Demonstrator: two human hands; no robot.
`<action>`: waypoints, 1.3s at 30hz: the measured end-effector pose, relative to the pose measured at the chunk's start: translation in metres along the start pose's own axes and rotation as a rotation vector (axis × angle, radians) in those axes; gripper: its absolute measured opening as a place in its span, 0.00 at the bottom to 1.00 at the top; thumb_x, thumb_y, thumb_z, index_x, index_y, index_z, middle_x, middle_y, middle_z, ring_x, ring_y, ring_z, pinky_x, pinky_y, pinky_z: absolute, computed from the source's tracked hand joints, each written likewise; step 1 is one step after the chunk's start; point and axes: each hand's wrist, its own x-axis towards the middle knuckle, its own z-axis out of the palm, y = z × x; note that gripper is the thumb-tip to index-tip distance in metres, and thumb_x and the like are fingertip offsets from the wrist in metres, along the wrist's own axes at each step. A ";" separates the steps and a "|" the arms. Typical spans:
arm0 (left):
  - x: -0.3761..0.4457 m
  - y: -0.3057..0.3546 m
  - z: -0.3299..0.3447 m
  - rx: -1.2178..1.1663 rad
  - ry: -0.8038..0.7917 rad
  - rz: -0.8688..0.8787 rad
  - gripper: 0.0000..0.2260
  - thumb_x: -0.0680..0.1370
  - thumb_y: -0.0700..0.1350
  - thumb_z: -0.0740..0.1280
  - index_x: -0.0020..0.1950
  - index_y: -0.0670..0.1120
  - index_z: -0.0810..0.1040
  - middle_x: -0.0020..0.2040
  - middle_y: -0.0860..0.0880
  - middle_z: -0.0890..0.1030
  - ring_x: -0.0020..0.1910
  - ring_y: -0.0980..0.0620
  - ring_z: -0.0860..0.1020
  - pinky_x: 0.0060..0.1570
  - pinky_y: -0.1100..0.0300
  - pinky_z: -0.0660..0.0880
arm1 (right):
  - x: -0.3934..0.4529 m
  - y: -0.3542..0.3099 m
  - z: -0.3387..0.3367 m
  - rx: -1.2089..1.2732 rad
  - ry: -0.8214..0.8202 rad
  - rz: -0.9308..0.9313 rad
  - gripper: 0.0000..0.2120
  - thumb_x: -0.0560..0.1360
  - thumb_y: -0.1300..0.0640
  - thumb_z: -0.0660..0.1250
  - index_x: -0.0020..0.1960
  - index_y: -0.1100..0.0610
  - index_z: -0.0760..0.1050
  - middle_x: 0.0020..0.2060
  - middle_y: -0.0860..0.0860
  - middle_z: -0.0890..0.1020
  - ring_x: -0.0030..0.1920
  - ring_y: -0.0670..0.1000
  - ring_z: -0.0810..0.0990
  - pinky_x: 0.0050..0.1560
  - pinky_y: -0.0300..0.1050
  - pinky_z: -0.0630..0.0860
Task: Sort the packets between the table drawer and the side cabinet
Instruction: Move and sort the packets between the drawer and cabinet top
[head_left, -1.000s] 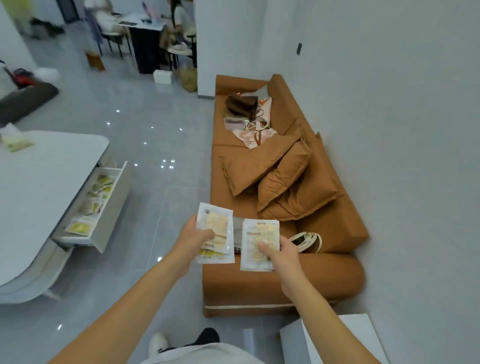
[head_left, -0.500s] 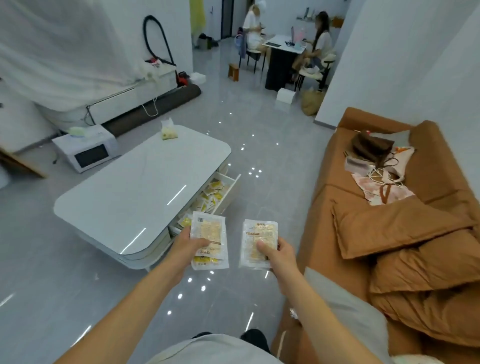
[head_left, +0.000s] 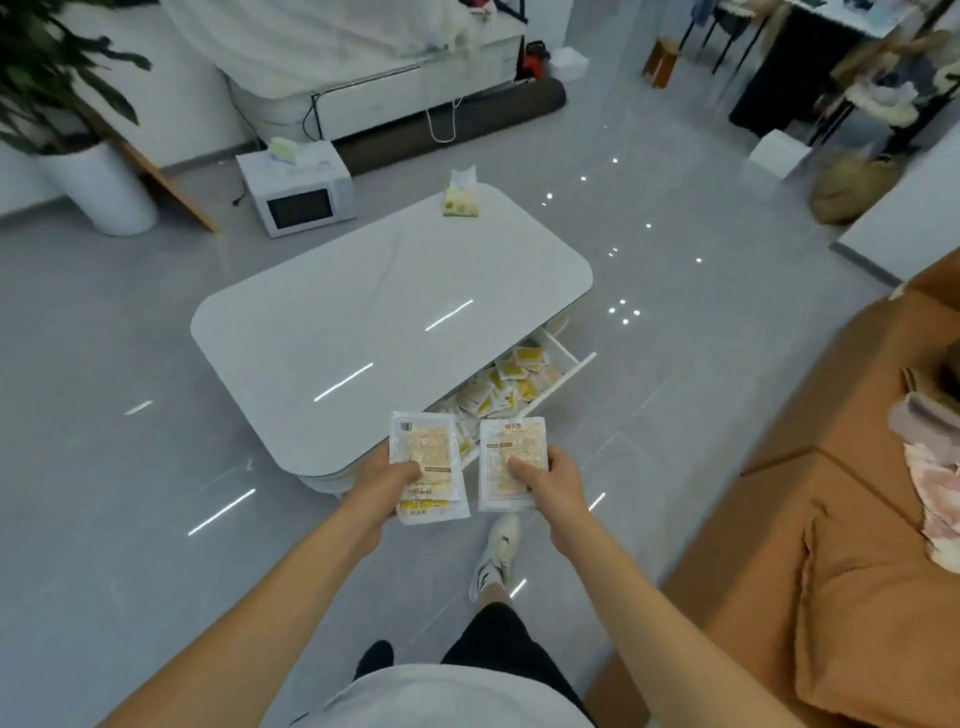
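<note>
The left hand pinches a small stack of packets and the right hand pinches one packet, thumbs on top, at frame centre. The open drawer lies just beyond; they should be lowered flat among its packets.

We see a white table with rounded corners standing on the grey tiled floor, and on its far end rests a tissue pack. Its drawer is pulled open on the right side, with many yellow and white packets lying inside it.
</note>
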 end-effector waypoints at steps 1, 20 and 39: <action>0.022 0.004 0.011 -0.015 0.024 -0.020 0.18 0.78 0.32 0.61 0.59 0.51 0.79 0.54 0.48 0.86 0.52 0.47 0.84 0.48 0.50 0.81 | 0.029 -0.005 -0.004 -0.028 -0.014 0.009 0.11 0.77 0.62 0.72 0.57 0.51 0.80 0.52 0.50 0.87 0.50 0.51 0.86 0.49 0.45 0.83; 0.489 -0.163 0.086 -0.211 0.308 -0.390 0.13 0.79 0.31 0.64 0.60 0.45 0.75 0.50 0.46 0.82 0.45 0.49 0.82 0.36 0.58 0.79 | 0.528 0.163 0.083 -0.604 -0.126 0.156 0.19 0.80 0.59 0.65 0.70 0.60 0.71 0.57 0.57 0.80 0.54 0.57 0.81 0.54 0.52 0.80; 0.418 -0.055 0.074 0.820 0.072 0.026 0.23 0.81 0.50 0.65 0.76 0.50 0.67 0.64 0.47 0.76 0.63 0.46 0.75 0.56 0.53 0.73 | 0.464 0.045 0.060 -1.184 -0.294 -0.224 0.24 0.81 0.53 0.62 0.76 0.57 0.65 0.67 0.56 0.74 0.68 0.59 0.69 0.64 0.58 0.73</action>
